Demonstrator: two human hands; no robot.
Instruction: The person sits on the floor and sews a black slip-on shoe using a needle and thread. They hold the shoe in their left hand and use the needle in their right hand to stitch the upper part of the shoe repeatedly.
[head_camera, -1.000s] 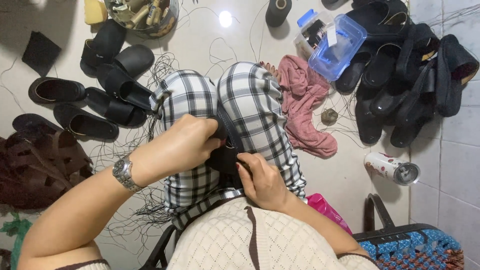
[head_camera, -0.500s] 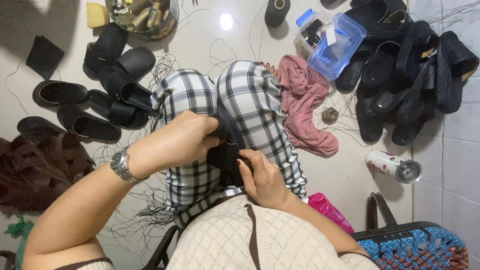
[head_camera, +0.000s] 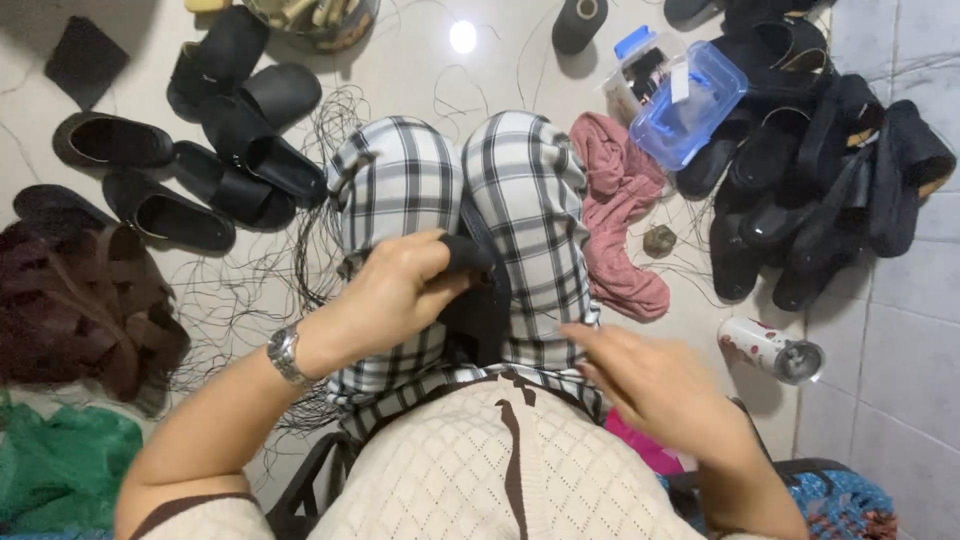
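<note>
I sit with a black shoe piece (head_camera: 478, 300) wedged between my knees, which are covered in black-and-white checked cloth (head_camera: 520, 190). My left hand (head_camera: 395, 290), a metal watch (head_camera: 285, 355) on its wrist, grips the top of the black shoe piece. My right hand (head_camera: 650, 385) is off the piece, lifted to the right above my thigh, fingers loosely spread and blurred; I cannot tell whether it pinches a thread. Thin black threads (head_camera: 270, 290) lie over the floor beside my left knee.
Black slippers (head_camera: 215, 140) lie at the left and a heap of black shoes (head_camera: 830, 190) at the right. A pink cloth (head_camera: 620, 215), a blue plastic box (head_camera: 690, 105), a black thread cone (head_camera: 580, 25), a can (head_camera: 770, 350) and brown straps (head_camera: 80, 310) surround me.
My right hand has left the black piece and swung out to the right. My left hand stays gripping its top.
</note>
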